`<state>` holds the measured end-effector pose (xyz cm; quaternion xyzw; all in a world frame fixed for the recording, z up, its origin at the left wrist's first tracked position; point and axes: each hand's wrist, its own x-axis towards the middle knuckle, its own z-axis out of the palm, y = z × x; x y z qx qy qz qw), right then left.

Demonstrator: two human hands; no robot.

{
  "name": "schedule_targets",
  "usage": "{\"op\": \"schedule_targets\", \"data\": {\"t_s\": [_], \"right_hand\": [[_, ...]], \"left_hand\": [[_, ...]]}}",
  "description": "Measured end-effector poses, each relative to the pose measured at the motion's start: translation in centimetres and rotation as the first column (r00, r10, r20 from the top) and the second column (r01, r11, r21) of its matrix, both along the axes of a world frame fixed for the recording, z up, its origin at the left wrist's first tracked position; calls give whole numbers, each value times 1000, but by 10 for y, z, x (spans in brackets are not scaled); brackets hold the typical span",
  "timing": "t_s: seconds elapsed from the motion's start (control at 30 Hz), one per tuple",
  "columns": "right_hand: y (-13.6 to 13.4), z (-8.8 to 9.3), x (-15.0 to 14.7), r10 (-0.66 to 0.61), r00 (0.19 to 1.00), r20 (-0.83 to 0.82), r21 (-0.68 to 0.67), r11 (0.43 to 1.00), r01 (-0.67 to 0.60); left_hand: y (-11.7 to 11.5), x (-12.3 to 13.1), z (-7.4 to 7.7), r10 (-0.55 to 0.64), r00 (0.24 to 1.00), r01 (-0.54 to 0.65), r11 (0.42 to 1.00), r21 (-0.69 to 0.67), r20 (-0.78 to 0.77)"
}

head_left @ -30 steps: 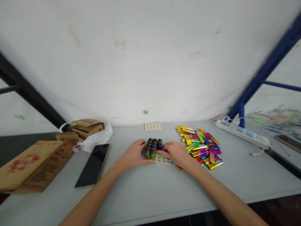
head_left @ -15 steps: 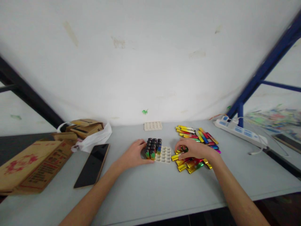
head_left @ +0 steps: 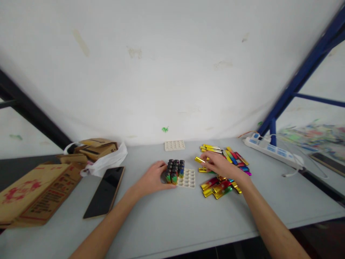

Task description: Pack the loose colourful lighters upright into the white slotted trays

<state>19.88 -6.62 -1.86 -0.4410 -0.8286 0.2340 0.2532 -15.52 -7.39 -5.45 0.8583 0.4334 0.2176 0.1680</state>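
Note:
My left hand (head_left: 153, 178) curls round the left side of a tight group of upright black-ended cases (head_left: 175, 168), thumb along the front and fingers behind. These small cases have shiny green, red and blue bodies and stand in a cream tray (head_left: 190, 178) with round-edged hollows; its right part shows bare hollows. Between the fingertips of my right hand (head_left: 215, 163) is a shiny gold case (head_left: 199, 160), pointing left, above the table right of the tray. Under and around this hand lie loose metallic cases (head_left: 222, 187) in gold, red, green and blue. Their exact kind is unclear.
A second cream tray (head_left: 174, 145) lies by the wall. On the left are a dark phone (head_left: 104, 192), a white plastic bag (head_left: 109, 160) and cardboard boxes (head_left: 40, 190). A white power strip (head_left: 275, 151) with cables runs along the right.
My right hand has moved slightly up and away from the near loose cases, lifting a gold case. My left hand stays at the group of upright cases.

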Motion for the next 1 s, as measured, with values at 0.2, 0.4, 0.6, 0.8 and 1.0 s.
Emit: {"op": "schedule_targets", "data": {"t_s": [0.2,0.4,0.6,0.8,1.0], "right_hand": [[7,-6,-17,-141,945,-295,-28,990,139],[3,-16,-46,-279,745,-606,-357,932,59],[-6,-11,-57,-187,829,-527,-333,943,1],[-11,-14,-68,-169,789,-590,-447,882,-146],[-12,-19,-75,-245,835,-493,-310,946,95]], "left_hand": [[-1,1,2,3,1000,-3,1000,-3,-5],[0,1,2,8,1000,-8,1000,-4,-22],[-1,0,3,-2,1000,2,1000,7,2],[0,-1,-1,-1,1000,2,1000,30,-17],[-1,0,3,-2,1000,2,1000,8,-16]]}}
